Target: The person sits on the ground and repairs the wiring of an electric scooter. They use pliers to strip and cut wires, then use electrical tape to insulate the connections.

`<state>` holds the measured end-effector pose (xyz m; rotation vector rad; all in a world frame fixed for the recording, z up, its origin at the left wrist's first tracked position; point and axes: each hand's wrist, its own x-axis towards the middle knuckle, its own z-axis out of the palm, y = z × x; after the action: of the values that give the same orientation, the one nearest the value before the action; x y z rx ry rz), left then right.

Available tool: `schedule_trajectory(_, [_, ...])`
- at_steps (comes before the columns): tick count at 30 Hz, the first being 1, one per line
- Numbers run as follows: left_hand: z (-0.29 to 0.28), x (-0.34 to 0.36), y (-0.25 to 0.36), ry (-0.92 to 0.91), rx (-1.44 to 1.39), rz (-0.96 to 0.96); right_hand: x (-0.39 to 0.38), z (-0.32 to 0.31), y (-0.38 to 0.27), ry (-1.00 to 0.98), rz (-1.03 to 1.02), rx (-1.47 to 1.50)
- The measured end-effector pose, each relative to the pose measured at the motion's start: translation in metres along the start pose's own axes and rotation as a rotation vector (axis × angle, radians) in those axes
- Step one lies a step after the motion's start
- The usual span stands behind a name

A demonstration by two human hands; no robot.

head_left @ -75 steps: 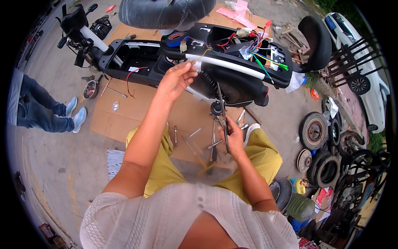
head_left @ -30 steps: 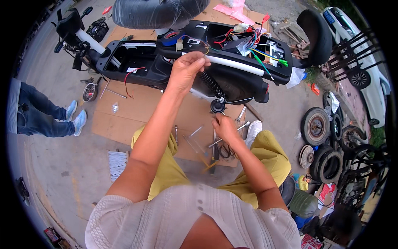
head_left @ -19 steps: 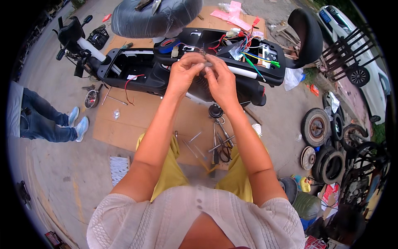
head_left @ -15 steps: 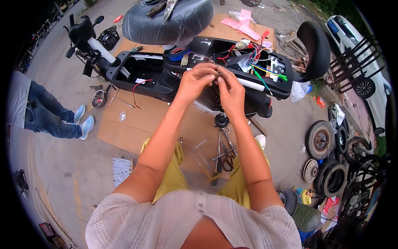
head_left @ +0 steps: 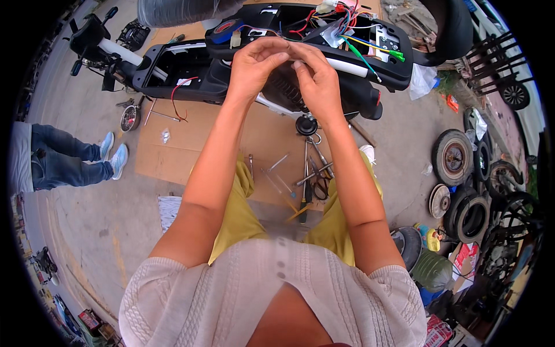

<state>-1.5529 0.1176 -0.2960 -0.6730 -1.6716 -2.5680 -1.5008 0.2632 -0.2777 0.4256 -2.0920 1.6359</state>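
Over the middle of a partly stripped black electric scooter (head_left: 219, 87), my two hands meet at the fingertips. My left hand (head_left: 253, 68) has curled fingers, its thumb pointing toward the other hand. My right hand (head_left: 318, 81) is bent inward in the same way, thumb and forefinger close together. Whatever they pinch is too small or too hidden to make out. Right of them, coloured wires with connectors (head_left: 332, 36) spill from the open body. A blue tape roll (head_left: 226, 30) lies on the scooter left of my hands. Below them a black coil spring (head_left: 287, 93) shows.
Several hand tools (head_left: 306, 188) lie on flattened cardboard (head_left: 167, 153) between my legs. A plastic-wrapped seat (head_left: 185, 10) is at the top. Another person's legs (head_left: 69, 153) are at the left. Old tyres (head_left: 452, 156) and wheels are piled at the right.
The view has shifted, so the scooter and wires sit higher in the picture. My hands stay together at the fingertips, with the left thumb now farther from its fingers.
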Motion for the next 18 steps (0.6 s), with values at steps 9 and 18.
schedule_trajectory(9, [-0.005,0.009,-0.013,-0.011,0.113,0.037,-0.001,-0.001,0.014,0.004,-0.018,0.053])
schedule_trajectory(18, [-0.001,0.012,-0.010,-0.128,0.220,0.057,0.004,-0.016,0.011,-0.043,0.281,0.310])
